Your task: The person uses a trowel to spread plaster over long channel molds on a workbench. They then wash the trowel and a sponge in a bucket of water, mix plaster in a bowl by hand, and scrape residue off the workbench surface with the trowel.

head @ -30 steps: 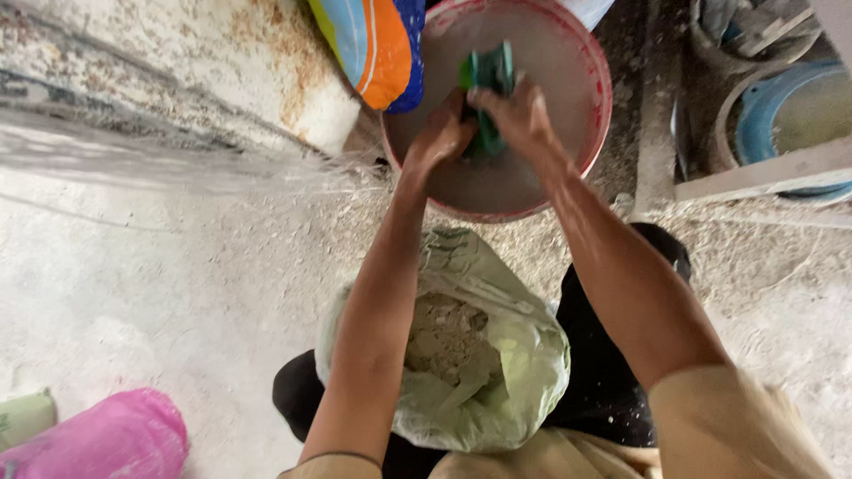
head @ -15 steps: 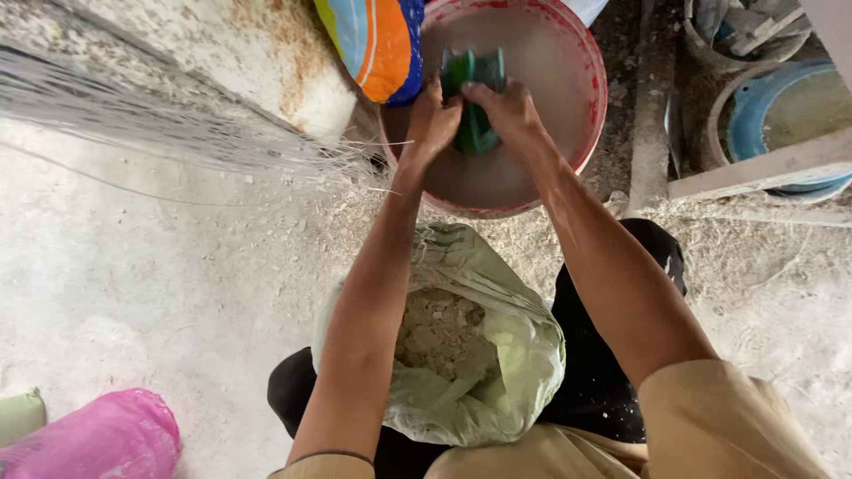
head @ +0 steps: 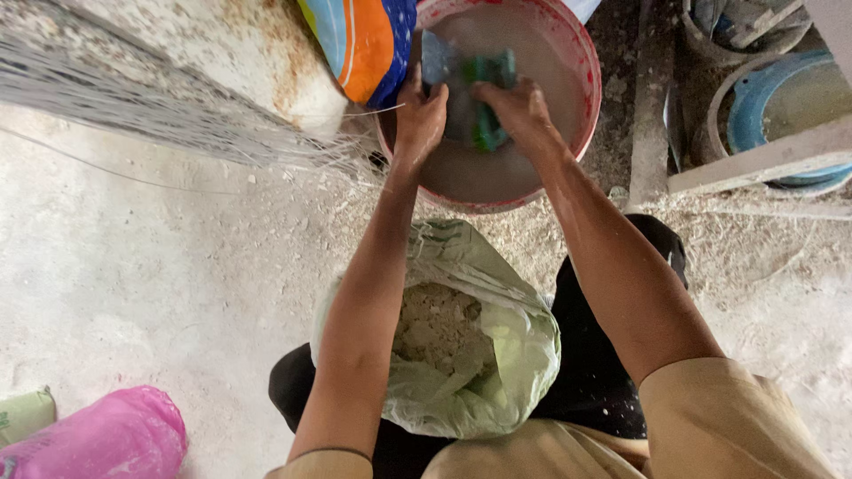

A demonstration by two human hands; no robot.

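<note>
Head camera view, looking straight down at my own two bare arms stretched forward over a dusty concrete floor (head: 151, 284). Both my hands were inside a round red basin (head: 589, 80) that held cloudy brown water. My right hand (head: 524, 111) was closed around a small green object (head: 490, 98), fingers curled over its top; I could not tell what kind of thing it was, only that it sat low in the basin, near the middle, partly in the water. My left hand (head: 419, 120) was just beside it, fingers bent against a flat grey-blue piece (head: 437, 55) that stood up out of the water near the basin's left rim; whether that hand truly gripped the piece or only pressed on it, I could not tell.

Between my forearms, nearer my body, an open pale green sack (head: 497, 337) sat on my lap, showing a lumpy off-white powder (head: 439, 328) inside. A bright orange, blue and yellow striped bag (head: 364, 44) lay touching the basin's left edge. At the lower left corner lay a pink plastic bag (head: 106, 439). To the right of the basin stood a blue-rimmed tub (head: 763, 98).
</note>
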